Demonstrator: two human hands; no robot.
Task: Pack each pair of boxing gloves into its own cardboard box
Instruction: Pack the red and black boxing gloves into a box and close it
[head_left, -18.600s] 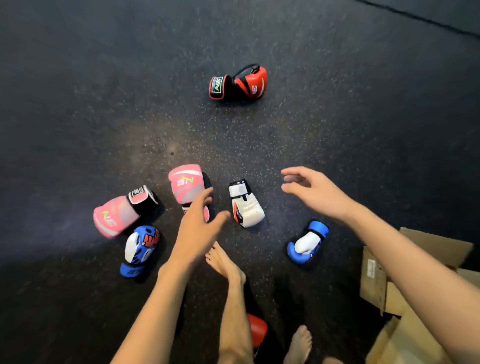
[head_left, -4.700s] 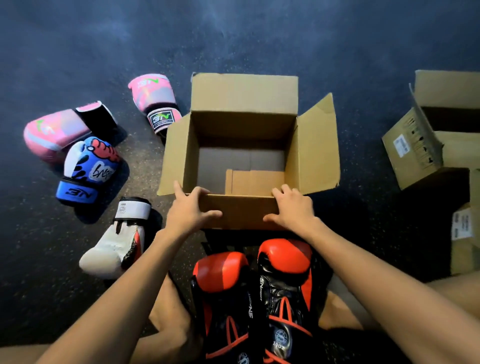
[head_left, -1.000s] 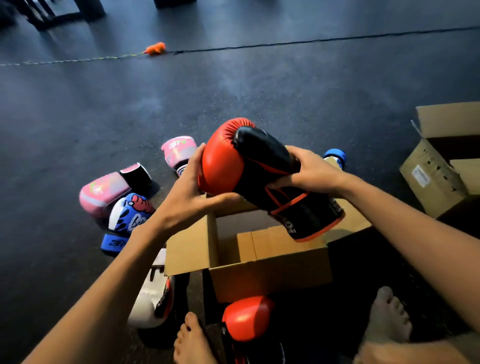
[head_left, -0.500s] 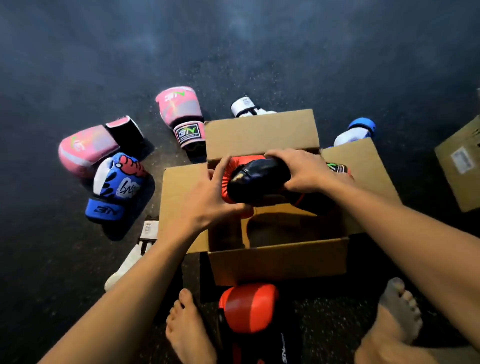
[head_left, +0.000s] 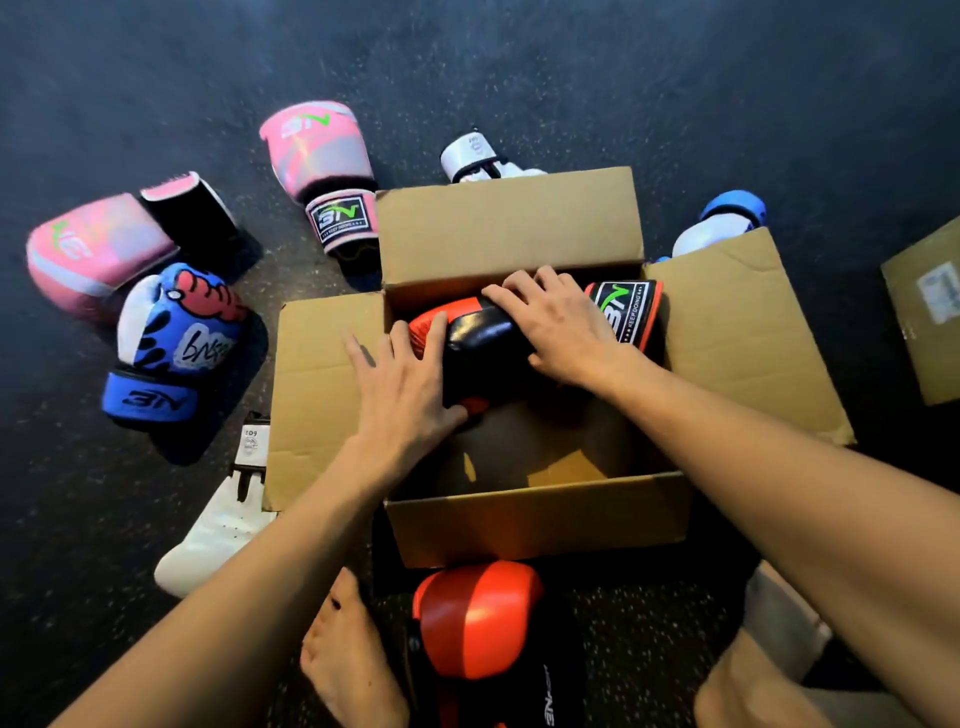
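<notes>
Both hands press a red-and-black padded boxing glove (head_left: 483, 343) into the open brown cardboard box (head_left: 540, 519), laid sideways along the far wall, probably to leave room for its partner. The left hand (head_left: 405, 395) spreads its fingers over the padded end; the right hand (head_left: 561, 327) lies flat across the middle, fingers loosely apart. The matching red glove (head_left: 478, 613) waits on the floor just before the box. Pink gloves (head_left: 322, 156), a blue cartoon-printed glove (head_left: 176, 338) and white gloves (head_left: 213, 535) lie around on the dark speckled rubber floor (head_left: 675, 78).
</notes>
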